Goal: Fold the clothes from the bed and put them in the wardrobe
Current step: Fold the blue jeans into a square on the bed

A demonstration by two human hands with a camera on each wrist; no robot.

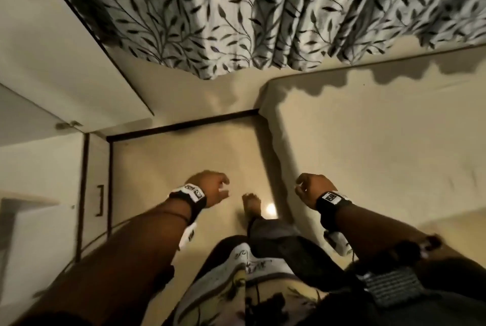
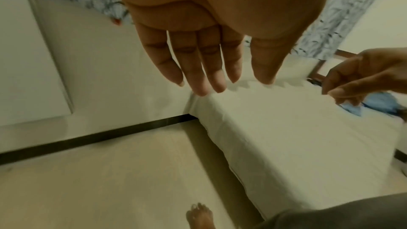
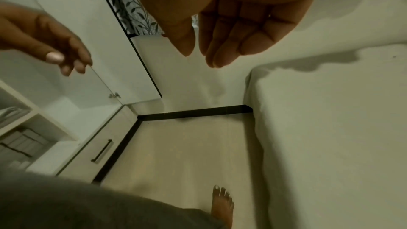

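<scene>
1. Your left hand (image 1: 210, 187) hangs in the air above the floor (image 1: 184, 157), released and holding nothing. The left wrist view shows its fingers (image 2: 196, 69) straight and pointing toward the near corner of the bed (image 2: 286, 128).
2. Your right hand (image 1: 313, 189) hovers beside the bed edge, loosely curled and empty. In the right wrist view its fingers (image 3: 222, 48) bend slightly inward, with nothing between them.
3. The two hands are well apart, at about the same height, both in front of your body.
4. The bed lies to your right. Its long edge runs away from you toward the leaf-patterned curtain (image 1: 263, 10).
5. One blue garment (image 2: 378, 104) lies crumpled on the bed, visible only in the left wrist view at the far right, partly behind your right hand. Its long axis and facing cannot be told.
6. The wardrobe (image 3: 33, 119) stands to your left with its door (image 3: 72, 62) open. Folded items (image 3: 22, 138) lie stacked on a lower shelf.
7. Your bare foot (image 1: 251, 203) rests on the floor between bed and wardrobe, toes pointing toward the curtain.
</scene>
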